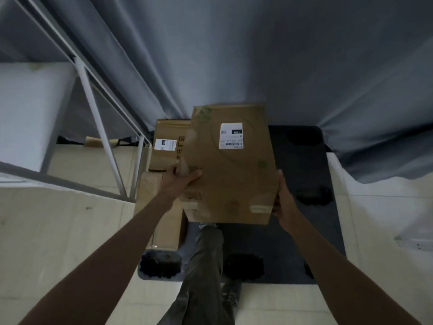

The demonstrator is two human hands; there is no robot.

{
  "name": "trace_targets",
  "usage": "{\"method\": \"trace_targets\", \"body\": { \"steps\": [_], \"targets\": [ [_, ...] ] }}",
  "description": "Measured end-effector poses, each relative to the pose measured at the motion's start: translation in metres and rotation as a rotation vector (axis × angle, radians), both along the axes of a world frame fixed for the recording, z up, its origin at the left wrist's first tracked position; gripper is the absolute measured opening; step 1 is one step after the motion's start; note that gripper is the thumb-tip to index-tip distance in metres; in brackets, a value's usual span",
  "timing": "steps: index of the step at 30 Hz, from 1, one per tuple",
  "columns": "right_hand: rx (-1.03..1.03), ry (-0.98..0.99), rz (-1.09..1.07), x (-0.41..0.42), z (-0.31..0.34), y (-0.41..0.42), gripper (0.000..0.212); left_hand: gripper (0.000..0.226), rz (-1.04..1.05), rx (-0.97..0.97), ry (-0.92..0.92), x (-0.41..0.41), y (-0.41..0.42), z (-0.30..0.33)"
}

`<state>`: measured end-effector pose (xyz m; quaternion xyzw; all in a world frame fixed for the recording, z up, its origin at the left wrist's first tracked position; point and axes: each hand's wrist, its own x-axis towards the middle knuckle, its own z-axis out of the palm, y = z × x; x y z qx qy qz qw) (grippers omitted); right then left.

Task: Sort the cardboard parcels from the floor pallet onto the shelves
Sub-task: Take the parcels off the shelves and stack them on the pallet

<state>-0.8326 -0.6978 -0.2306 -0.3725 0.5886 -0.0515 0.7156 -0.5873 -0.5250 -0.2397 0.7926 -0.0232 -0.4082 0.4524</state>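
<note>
Parcel (232,165) w/ white label reading "150"; both hands grip its sides: left (179,181), right (284,200).

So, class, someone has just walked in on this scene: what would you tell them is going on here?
A person is holding a large cardboard parcel up with both hands: the left hand grips its left edge, the right hand its right edge. It is lifted above a dark floor pallet, where other parcels sit at the left. A white metal shelf frame stands to the left; the parcel is not yet on it.
</note>
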Motion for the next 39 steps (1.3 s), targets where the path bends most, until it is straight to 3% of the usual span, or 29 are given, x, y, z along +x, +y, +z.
{"method": "trace_targets", "body": {
  "steps": [5,8,12,18,23,30,34,39],
  "targets": [
    [0.054,-0.086,-0.085,0.040,-0.051,-0.033,0.060,0.086,-0.037,0.052,0.091,0.031,-0.028,-0.065],
    [0.057,0.007,-0.063,0.061,-0.087,-0.057,0.046,0.091,-0.075,0.088,0.117,0.053,-0.047,-0.100],
    [0.040,0.170,-0.002,0.089,-0.140,-0.092,0.044,0.093,-0.123,0.105,0.154,0.083,-0.081,-0.141],
    [-0.004,0.241,-0.047,0.125,-0.213,-0.139,0.019,0.091,-0.199,0.139,0.132,0.116,-0.127,-0.210],
    [-0.054,0.253,0.026,0.145,-0.268,-0.166,0.044,0.090,-0.239,0.159,0.112,0.129,-0.149,-0.263],
    [-0.007,0.253,0.029,0.168,-0.325,-0.178,0.061,0.078,-0.259,0.178,0.093,0.145,-0.156,-0.312],
    [-0.038,0.259,0.089,0.183,-0.347,-0.176,0.074,0.085,-0.287,0.230,0.131,0.151,-0.155,-0.335],
    [-0.022,0.255,0.241,0.193,-0.340,-0.163,0.050,0.087,-0.311,0.242,0.181,0.145,-0.147,-0.338]
  ]
}}
